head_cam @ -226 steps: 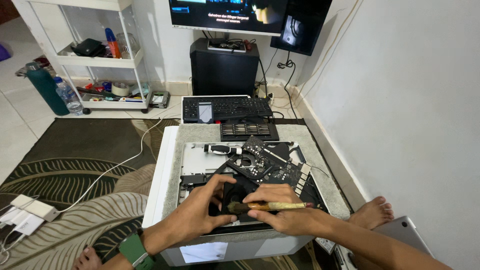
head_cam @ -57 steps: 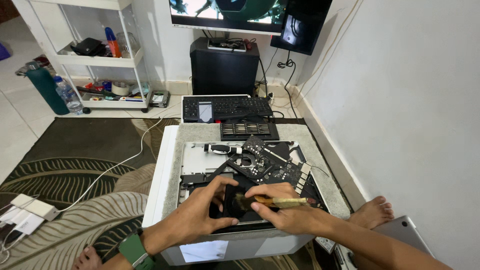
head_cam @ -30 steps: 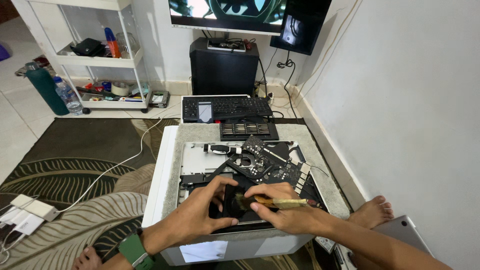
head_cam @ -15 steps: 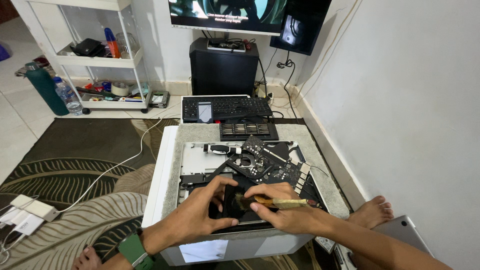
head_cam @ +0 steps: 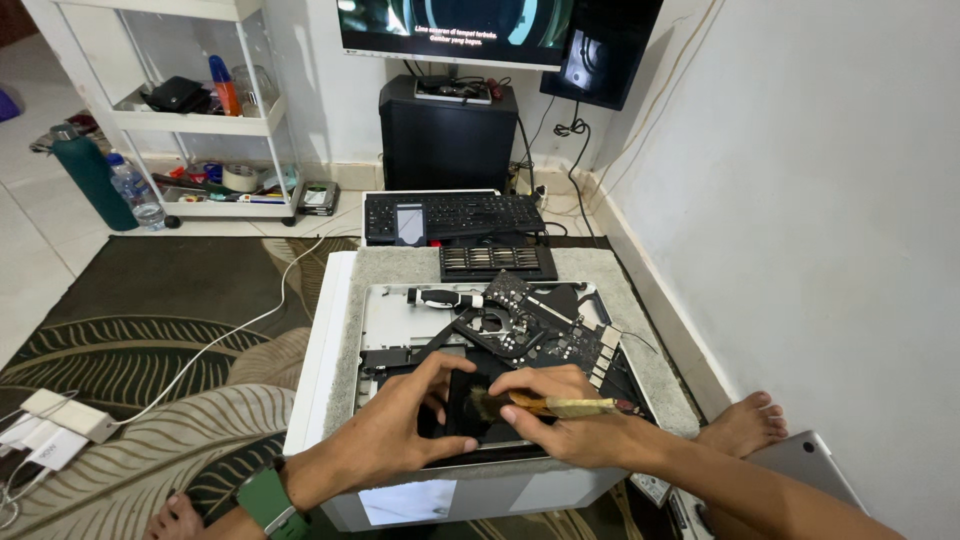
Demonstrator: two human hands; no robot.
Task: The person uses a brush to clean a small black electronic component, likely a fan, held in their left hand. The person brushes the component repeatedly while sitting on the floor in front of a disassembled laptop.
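An opened silver laptop case (head_cam: 385,312) lies on a grey mat on a low white table (head_cam: 316,345), with a black circuit board (head_cam: 530,322) loose inside it. My left hand (head_cam: 400,430), a green watch on its wrist, pinches the edge of a flat black part (head_cam: 466,418) at the case's near end. My right hand (head_cam: 560,425) grips a small brush with a yellowish handle (head_cam: 570,406), bristles resting on that black part.
A black slotted tray (head_cam: 497,262) and a black keyboard (head_cam: 452,214) lie beyond the case. Behind stand a black computer tower (head_cam: 446,135), a monitor, and a white shelf cart (head_cam: 205,120). A white cable crosses the dark leaf-pattern rug (head_cam: 150,330). Wall on the right; my foot (head_cam: 742,425) beside a silver lid.
Both hands keep their place on the black part; the brush has shifted only slightly over it.
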